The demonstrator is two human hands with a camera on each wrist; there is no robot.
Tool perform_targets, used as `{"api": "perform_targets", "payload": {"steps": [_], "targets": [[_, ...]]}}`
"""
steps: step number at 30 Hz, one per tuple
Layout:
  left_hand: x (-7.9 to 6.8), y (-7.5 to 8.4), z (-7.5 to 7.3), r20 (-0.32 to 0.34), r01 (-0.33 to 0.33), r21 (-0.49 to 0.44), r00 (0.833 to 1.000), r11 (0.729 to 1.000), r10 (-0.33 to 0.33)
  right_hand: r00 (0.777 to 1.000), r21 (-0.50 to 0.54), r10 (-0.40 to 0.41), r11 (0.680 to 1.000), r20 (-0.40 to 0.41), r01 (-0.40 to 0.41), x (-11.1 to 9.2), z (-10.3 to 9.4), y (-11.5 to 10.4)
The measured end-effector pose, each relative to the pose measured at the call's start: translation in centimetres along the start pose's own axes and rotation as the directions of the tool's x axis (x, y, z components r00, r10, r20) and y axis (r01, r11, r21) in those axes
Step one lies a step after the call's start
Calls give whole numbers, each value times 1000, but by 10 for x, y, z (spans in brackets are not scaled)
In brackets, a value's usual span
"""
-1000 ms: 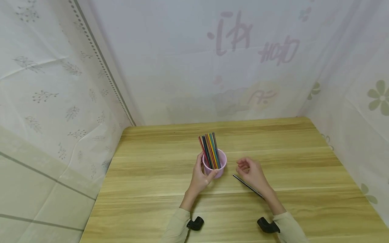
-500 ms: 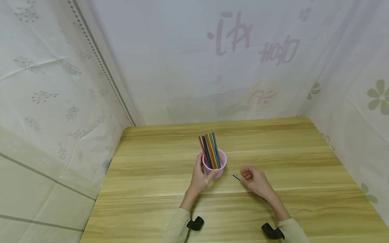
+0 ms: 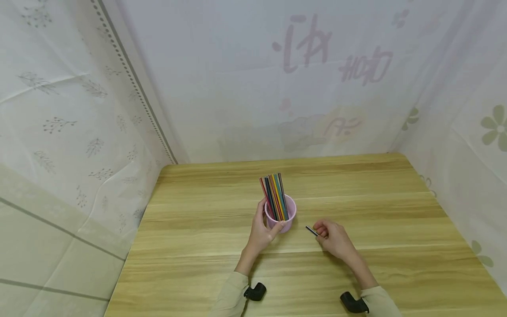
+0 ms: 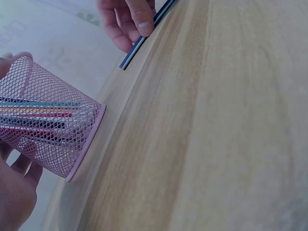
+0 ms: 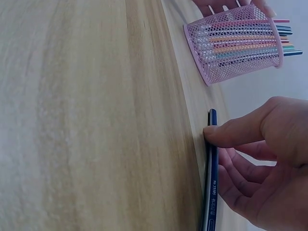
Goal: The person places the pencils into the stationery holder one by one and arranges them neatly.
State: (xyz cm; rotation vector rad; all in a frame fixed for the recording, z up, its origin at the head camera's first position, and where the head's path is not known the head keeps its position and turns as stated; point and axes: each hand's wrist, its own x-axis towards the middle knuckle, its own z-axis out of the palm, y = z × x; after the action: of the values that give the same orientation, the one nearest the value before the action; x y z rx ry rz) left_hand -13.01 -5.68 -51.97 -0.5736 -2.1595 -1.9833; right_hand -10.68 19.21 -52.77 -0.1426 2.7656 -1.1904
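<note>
My left hand (image 3: pixel 259 231) grips a pink mesh pencil cup (image 3: pixel 286 226), thumb over the near rim and fingers round its left side. Several coloured pencils (image 3: pixel 275 196) lean in the cup and stick out above the rim. To the right, a dark blue pencil (image 5: pixel 212 187) with pale stripes lies along the tabletop. My right hand (image 3: pixel 336 240) has its thumb on this pencil near one end, with fingertips on the other side, pinching it. In the head view most of the pencil is hidden under that hand; in the left wrist view its end (image 4: pixel 126 62) points toward the cup.
Wood-grain table (image 3: pixel 206 198) all around the hands. Pale printed cloth (image 3: pixel 245 88) hangs behind and on both sides. A black wrist mount (image 3: pixel 255 292) sits on the left sleeve and another black mount (image 3: pixel 354 302) on the right.
My right hand has moved back toward me and down onto the dark pencil, its fingers now at the pencil. The left hand and cup have stayed in place.
</note>
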Motion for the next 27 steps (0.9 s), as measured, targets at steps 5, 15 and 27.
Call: {"api": "perform_targets", "payload": {"steps": [5,15,27], "targets": [[0,0,0,8,3,-6,1000,1000,-3,1000,-20,-25,999,6,25,1,0,-1],[1,0,0,9,-28,-13,1000,1000,29,992,-69,-120,991,-45,117,9,-4,-7],[1,5,-1,17,-8,1,1000,1000,8,945,-3,-275,960,-179,279,28,-29,-40]]}}
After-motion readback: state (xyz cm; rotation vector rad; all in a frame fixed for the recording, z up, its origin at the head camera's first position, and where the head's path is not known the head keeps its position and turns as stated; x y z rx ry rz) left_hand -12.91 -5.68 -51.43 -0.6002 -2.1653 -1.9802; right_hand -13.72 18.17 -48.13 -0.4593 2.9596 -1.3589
